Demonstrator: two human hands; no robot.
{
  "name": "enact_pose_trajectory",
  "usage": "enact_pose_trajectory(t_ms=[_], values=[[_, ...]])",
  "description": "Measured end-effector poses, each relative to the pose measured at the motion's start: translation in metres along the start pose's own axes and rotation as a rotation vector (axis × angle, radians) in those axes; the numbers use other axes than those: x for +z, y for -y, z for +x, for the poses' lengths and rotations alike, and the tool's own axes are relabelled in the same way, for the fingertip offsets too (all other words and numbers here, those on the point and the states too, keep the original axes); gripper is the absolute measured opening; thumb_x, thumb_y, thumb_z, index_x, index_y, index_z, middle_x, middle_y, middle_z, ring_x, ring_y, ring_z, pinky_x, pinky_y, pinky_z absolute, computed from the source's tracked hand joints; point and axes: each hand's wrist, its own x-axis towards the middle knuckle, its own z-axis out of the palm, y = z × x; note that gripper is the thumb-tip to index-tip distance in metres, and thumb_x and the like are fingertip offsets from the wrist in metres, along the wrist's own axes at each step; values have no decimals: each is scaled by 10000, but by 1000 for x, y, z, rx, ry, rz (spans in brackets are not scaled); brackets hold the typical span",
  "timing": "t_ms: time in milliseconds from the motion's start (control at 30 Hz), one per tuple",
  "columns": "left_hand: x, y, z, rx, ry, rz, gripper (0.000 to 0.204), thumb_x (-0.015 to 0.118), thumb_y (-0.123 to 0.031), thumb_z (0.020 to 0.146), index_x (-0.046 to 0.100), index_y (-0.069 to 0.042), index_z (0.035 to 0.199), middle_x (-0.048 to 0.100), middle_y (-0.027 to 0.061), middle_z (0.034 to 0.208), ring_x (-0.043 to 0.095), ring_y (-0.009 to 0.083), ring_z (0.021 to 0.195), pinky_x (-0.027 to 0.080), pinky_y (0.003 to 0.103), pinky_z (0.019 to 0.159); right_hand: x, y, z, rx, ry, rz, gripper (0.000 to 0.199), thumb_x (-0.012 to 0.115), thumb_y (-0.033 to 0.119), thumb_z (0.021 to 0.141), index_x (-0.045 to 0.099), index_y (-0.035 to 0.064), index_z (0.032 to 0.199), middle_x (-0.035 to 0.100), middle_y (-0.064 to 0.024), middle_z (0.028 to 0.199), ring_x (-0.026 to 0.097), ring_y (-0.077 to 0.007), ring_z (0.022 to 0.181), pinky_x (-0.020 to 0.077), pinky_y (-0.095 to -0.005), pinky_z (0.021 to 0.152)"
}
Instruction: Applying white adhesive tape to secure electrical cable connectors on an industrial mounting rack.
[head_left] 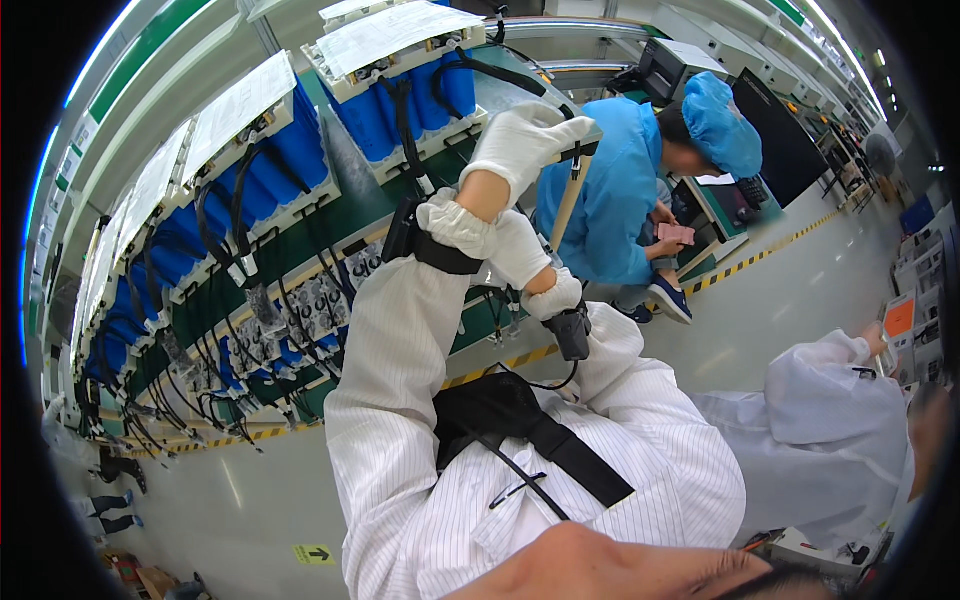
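Note:
My left hand (515, 148), in a white cloth glove, reaches over the bench with its fingers curled and its thumb pointing right. A black cable (505, 72) from the nearest battery pack (405, 105) runs behind this hand; what the fingers hold is hidden. My right hand (522, 258), also gloved, is just below my left wrist, and its fingers are out of sight behind it. The battery pack has blue cells, pale end plates and white sheets on top. By my hands, a tan bench edge (572, 205) slants down. Black strapped devices (570, 335) sit on both wrists.
More blue battery packs (255, 185) line the bench at left, with black cables (240, 225) hanging down. A co-worker in a blue gown (605, 190) sits close on the right, holding a pink object (677, 233). Another person in white (825, 430) works at lower right.

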Motion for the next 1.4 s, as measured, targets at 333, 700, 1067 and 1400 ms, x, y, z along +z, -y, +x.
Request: enact_pose_trajectory(t_ms=[333, 700, 1067, 1400], values=[[-18, -18, -23, 73, 35, -103, 302, 660, -335, 807, 593, -45, 862, 590, 42, 721, 543, 102, 610, 445, 219, 536, 25, -48, 21, -375, 255, -140, 360, 496, 177, 876, 484, 69, 1220, 521, -115, 1208, 469, -247, 1148, 372, -308, 966], [-5, -6, -7, -157, 104, 278, 492, 621, -406, 818, 550, -53, 1153, 560, 52, 677, 495, 87, 486, 389, 207, 426, 12, -7, 4, -173, 152, 89, 246, 573, 202, 827, 578, 86, 1045, 560, -68, 1051, 521, -211, 975, 423, -293, 841], [-34, -25, -41, -93, 83, -502, 241, 662, -294, 818, 601, -77, 905, 441, -74, 567, 331, -2, 408, 224, 167, 364, 6, 13, 1, -28, 54, 447, 231, 645, 220, 784, 670, 35, 920, 658, -143, 831, 627, -223, 799, 470, -301, 739], [-77, -26, -77, -58, 50, -339, 202, 537, -253, 909, 585, -58, 911, 431, -82, 553, 298, -15, 401, 195, 155, 368, -66, 53, -15, 86, -114, 892, 195, 625, 139, 838, 651, -18, 951, 638, -18, 833, 560, -74, 732, 456, -204, 664]])
